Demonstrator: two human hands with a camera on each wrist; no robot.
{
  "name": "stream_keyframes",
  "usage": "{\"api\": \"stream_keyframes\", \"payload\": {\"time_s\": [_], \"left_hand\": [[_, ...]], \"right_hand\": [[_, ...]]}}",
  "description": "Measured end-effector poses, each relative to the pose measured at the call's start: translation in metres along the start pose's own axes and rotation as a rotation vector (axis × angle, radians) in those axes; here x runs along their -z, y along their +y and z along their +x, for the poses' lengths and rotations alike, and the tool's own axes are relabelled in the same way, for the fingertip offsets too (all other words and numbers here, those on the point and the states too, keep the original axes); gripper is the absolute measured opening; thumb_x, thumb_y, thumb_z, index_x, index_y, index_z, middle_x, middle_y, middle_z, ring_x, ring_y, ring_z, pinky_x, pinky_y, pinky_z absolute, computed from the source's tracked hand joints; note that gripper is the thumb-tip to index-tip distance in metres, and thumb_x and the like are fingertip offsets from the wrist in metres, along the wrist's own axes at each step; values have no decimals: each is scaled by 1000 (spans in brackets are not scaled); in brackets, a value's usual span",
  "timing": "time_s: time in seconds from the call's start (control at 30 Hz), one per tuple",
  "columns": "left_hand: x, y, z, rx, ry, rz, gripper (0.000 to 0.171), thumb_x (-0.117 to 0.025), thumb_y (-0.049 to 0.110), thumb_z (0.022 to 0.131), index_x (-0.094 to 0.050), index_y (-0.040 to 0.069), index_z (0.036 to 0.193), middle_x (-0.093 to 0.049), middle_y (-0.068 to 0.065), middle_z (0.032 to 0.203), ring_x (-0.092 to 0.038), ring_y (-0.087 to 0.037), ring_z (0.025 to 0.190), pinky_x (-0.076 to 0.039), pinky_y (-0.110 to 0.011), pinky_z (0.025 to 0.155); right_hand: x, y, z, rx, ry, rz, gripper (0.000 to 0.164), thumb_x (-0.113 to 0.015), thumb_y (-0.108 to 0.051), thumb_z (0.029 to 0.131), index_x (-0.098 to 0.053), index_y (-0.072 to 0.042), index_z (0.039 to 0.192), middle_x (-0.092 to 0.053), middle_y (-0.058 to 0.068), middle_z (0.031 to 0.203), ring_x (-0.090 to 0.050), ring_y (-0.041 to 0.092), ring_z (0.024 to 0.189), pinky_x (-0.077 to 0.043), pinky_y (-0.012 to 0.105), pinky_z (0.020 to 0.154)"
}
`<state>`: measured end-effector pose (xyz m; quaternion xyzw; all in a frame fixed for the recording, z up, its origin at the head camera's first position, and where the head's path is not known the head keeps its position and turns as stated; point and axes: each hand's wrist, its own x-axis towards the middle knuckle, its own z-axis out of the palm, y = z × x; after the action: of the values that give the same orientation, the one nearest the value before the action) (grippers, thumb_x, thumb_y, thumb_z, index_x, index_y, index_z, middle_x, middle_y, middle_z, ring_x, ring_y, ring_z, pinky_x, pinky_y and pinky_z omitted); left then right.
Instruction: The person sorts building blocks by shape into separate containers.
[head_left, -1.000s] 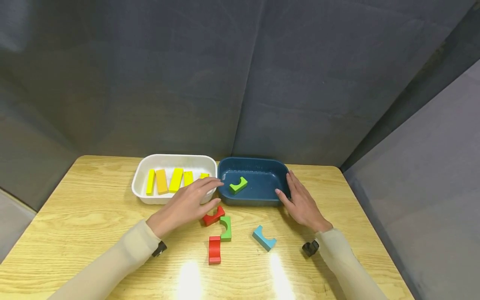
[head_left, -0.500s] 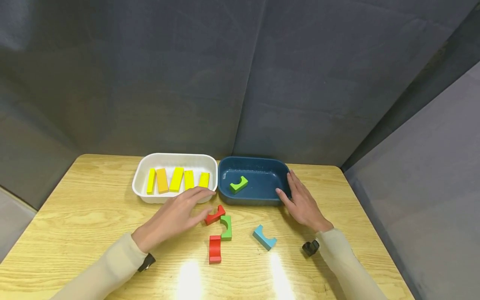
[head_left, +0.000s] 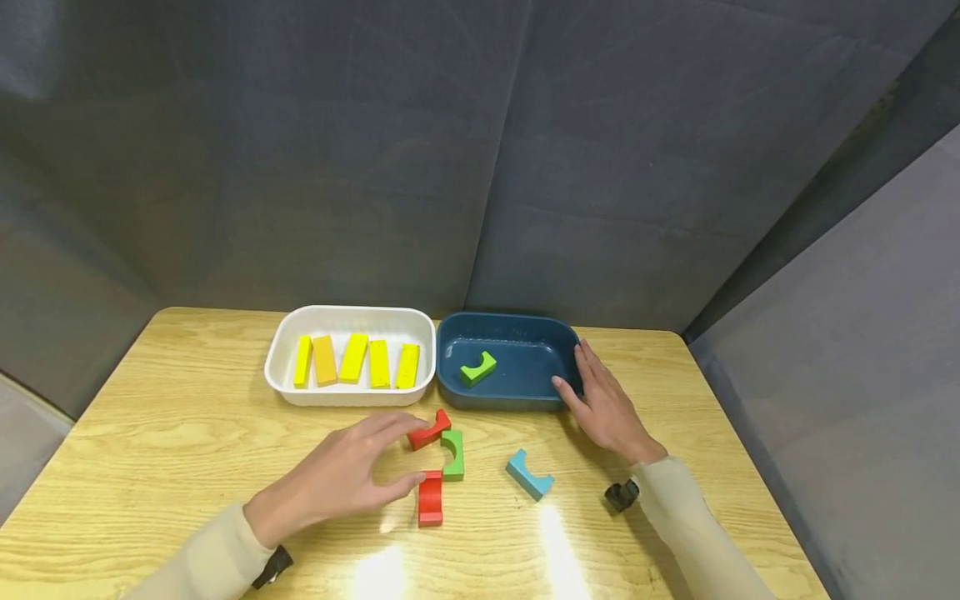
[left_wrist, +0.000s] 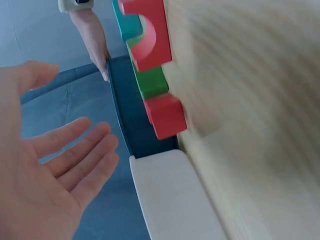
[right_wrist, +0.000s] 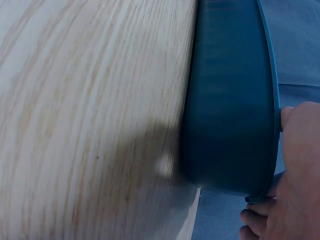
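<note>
- Grey fabric panels are backing a pale wooden surface (head_left: 150, 433).
- Left hand (head_left: 337, 479) is hovering with fingers spread, holding nothing, thumb tip just beside the red wooden arch block (head_left: 430, 498), which is lying right of it, long axis running away from the person.
- Right hand (head_left: 603, 408), farther off, is resting flat against the dark blue plastic tray (head_left: 510, 400).
</note>
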<state>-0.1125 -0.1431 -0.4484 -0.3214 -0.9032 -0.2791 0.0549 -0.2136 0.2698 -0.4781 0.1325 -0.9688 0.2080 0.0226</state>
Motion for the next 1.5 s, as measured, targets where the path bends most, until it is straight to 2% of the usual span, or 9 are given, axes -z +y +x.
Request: {"api": "stream_keyframes", "payload": {"time_s": [0.17, 0.37, 0.47, 0.7, 0.93, 1.27, 1.5], "left_hand": [[-7, 6, -8, 5, -41, 2, 65, -76, 53, 96, -62, 20, 150, -65, 1, 146, -67, -21, 127, -62, -47, 98], [-14, 14, -15, 70, -143, -16, 71, -73, 61, 96, -59, 21, 152, -61, -2, 152, -62, -25, 135, -59, -50, 103], [-16, 17, -17, 91, -170, -21, 72, -74, 61, 95, -59, 21, 153, -59, -2, 154, -61, -26, 137, -58, -51, 105], [-26, 18, -21, 48, -152, 27, 73, -79, 53, 94, -57, 14, 152, -60, -7, 151, -62, -28, 135, -58, -51, 104], [-33, 17, -22, 53, -191, 49, 78, -80, 52, 93, -55, 10, 153, -59, -12, 152, -62, -30, 135, -58, -51, 104], [-38, 17, -18, 51, -245, 78, 78, -80, 51, 93, -56, 5, 151, -62, -13, 148, -64, -29, 132, -58, -48, 105], [-38, 18, -16, 27, -230, 93, 73, -82, 44, 93, -59, 3, 148, -65, -13, 144, -67, -29, 128, -60, -46, 101]], "right_hand": [[1, 0, -1, -1, 3, 3, 85, -42, -55, 114, -13, 1, 171, -4, 16, 180, -15, 43, 164, -17, 64, 130], [1, 0, -1, 1, 1, 0, 84, -41, -55, 114, -13, 1, 171, -4, 16, 180, -15, 43, 164, -17, 64, 130], [1, -1, 0, 2, -2, 2, 84, -40, -55, 114, -13, 1, 170, -3, 15, 180, -14, 43, 164, -16, 64, 130], [1, -1, 0, 10, 4, 1, 84, -40, -55, 114, -13, 1, 171, -3, 15, 180, -14, 43, 164, -16, 63, 130], [1, -1, -1, 15, -2, 7, 83, -41, -54, 115, -13, 1, 171, -2, 15, 180, -12, 42, 164, -16, 64, 130], [0, 0, -2, 8, -2, 8, 84, -41, -54, 114, -13, 1, 171, -3, 15, 180, -13, 43, 164, -17, 64, 129], [0, 0, -2, 11, 0, 8, 84, -41, -55, 114, -13, 1, 171, -3, 15, 180, -15, 44, 163, -18, 65, 129]]}}
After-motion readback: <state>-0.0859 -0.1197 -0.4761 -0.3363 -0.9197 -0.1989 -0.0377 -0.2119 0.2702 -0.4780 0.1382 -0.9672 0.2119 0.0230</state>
